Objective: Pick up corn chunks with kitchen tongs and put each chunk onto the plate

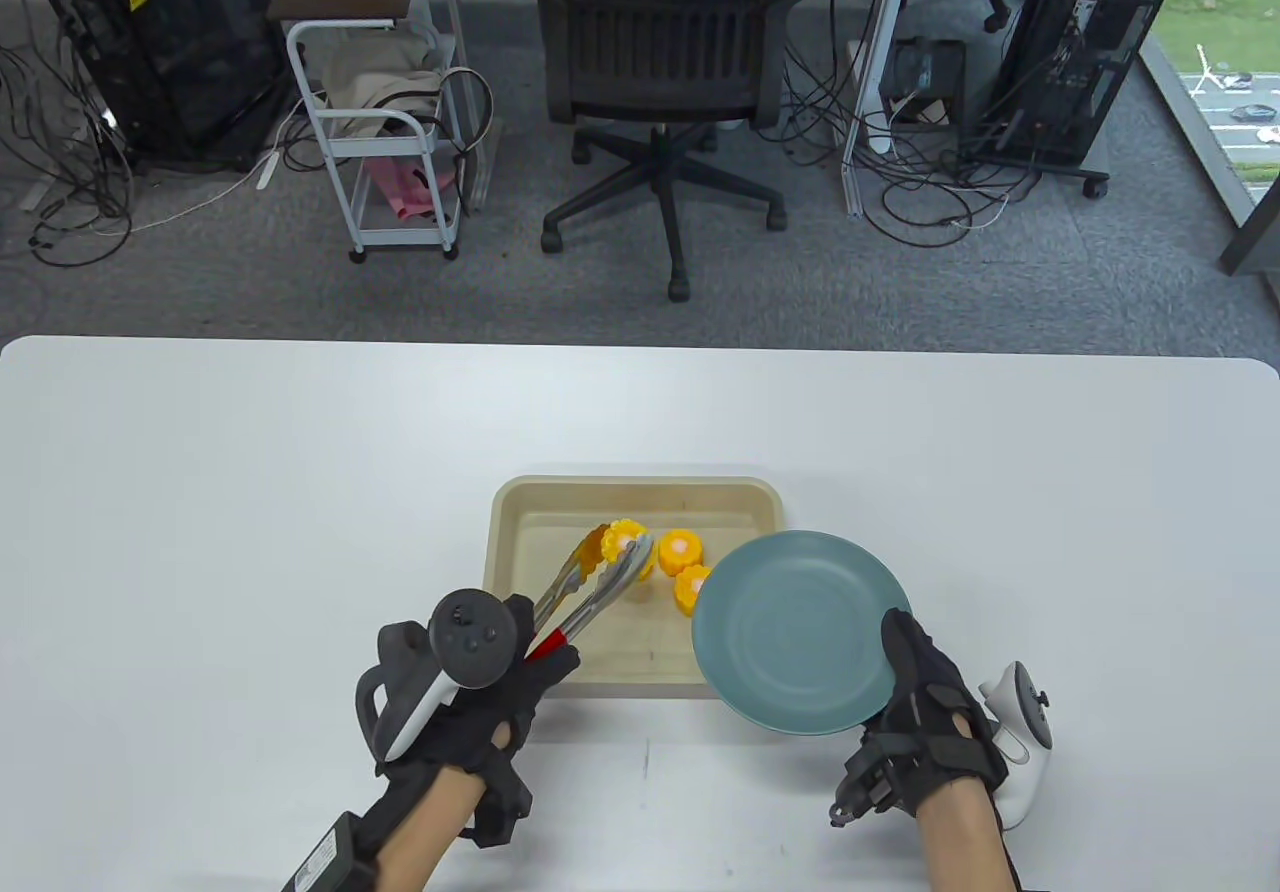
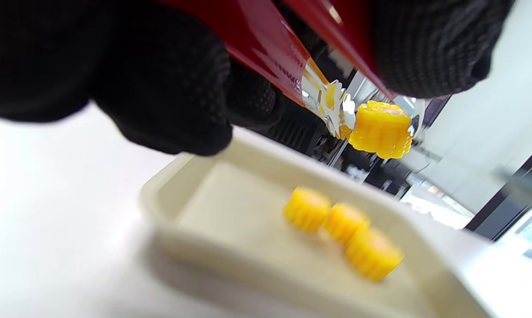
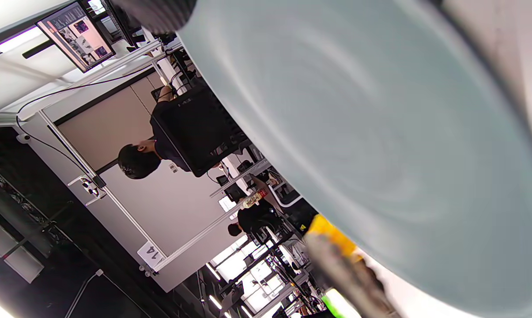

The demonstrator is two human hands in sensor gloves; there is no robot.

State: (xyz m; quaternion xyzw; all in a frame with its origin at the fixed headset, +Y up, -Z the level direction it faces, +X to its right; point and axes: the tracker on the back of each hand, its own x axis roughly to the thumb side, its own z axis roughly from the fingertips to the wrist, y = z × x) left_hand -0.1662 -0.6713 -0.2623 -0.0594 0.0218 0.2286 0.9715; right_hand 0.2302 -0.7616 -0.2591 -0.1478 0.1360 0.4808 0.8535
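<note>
My left hand (image 1: 500,667) grips the red handles of the metal kitchen tongs (image 1: 590,587). The tong tips pinch a yellow corn chunk (image 1: 625,537) and hold it above the beige tray (image 1: 520,517); the left wrist view shows that chunk (image 2: 380,128) lifted over three more chunks (image 2: 343,221) lying in the tray (image 2: 168,194). In the table view I see two of those chunks (image 1: 680,552) beside the plate. My right hand (image 1: 925,692) holds the teal plate (image 1: 800,632) by its near right rim, raised and overlapping the tray's right side. The plate (image 3: 380,132) fills the right wrist view.
The white table (image 1: 250,492) stretches wide on both sides of the tray. Past its far edge stand an office chair (image 1: 665,62), a small white cart (image 1: 385,132) and computer towers with cables. People sit at desks in the right wrist view's background.
</note>
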